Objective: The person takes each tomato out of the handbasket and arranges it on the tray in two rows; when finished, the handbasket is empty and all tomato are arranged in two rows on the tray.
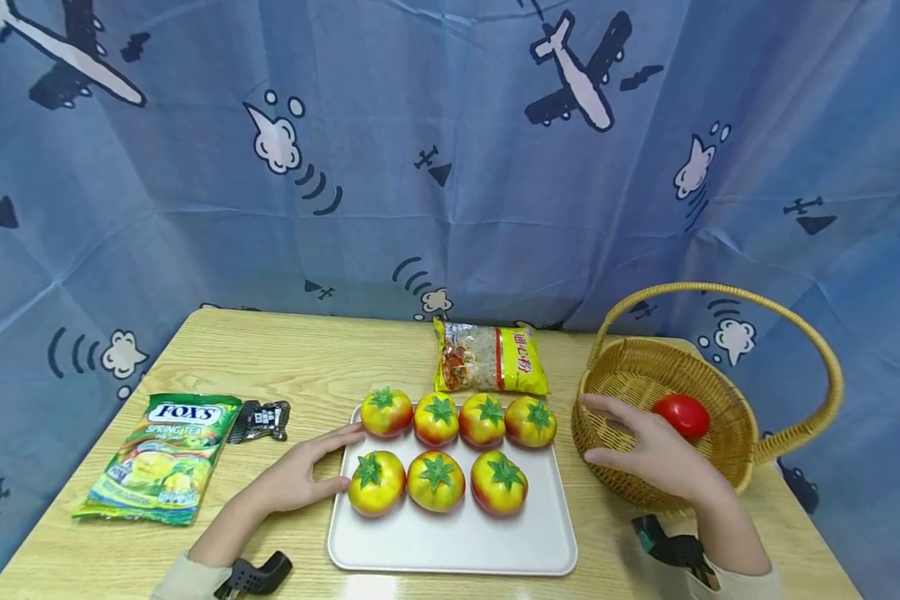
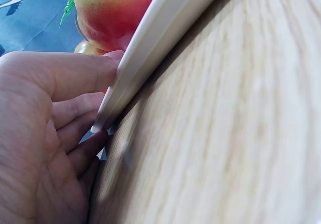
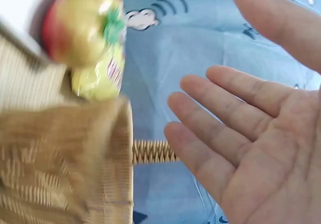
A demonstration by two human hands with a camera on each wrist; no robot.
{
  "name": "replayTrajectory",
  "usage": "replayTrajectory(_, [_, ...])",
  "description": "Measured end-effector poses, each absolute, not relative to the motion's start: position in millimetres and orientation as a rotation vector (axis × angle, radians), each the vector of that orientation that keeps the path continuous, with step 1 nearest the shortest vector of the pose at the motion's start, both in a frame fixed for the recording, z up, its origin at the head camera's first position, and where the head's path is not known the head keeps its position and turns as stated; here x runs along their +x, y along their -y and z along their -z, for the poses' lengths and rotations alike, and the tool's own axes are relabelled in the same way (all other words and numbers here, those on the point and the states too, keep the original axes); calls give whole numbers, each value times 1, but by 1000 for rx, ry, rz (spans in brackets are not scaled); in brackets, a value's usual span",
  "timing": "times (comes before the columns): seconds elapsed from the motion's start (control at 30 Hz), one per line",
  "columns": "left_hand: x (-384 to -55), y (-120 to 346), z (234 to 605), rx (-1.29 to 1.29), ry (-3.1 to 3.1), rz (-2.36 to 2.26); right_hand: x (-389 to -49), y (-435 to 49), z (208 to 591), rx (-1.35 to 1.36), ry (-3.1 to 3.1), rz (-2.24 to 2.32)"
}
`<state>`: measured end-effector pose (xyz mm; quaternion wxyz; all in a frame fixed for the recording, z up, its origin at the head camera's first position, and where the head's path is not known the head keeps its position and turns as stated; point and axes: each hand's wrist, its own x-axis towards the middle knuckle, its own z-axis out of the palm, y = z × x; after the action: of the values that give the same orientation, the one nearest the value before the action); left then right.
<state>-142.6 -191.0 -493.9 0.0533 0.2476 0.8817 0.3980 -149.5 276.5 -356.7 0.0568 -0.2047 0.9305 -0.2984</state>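
My left hand [image 1: 294, 475] holds the left rim of a white tray [image 1: 450, 546], thumb and fingertips along the edge. In the left wrist view, a lower fingertip of that hand [image 2: 55, 108] touches the underside of the rim. Several red-and-yellow tomato-like fruits [image 1: 437, 482] with green leafy tops sit on the tray in two rows. My right hand [image 1: 656, 450] hovers over the left side of a wicker basket [image 1: 637, 358], fingers extended, holding nothing. Inside the basket lies one glossy red fruit [image 1: 682, 416]. The right wrist view shows the bare palm [image 3: 281, 153].
A yellow food packet [image 1: 487, 358] lies behind the tray. To the left are a green FOX'S candy bag [image 1: 161, 458] and a small black packet [image 1: 258, 421]. The basket's tall handle [image 1: 720, 289] arches upward. A blue printed curtain [image 1: 450, 150] hangs behind the wooden table.
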Motion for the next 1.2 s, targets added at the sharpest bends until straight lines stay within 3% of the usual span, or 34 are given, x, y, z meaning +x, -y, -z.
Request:
replayTrajectory(0.4, [-143, 190, 490, 760, -2669, -1216, -179, -317, 338, -598, -2889, 647])
replayTrajectory(1.2, [-140, 189, 493, 781, -2697, -1219, -234, -381, 354, -623, -2635, 525])
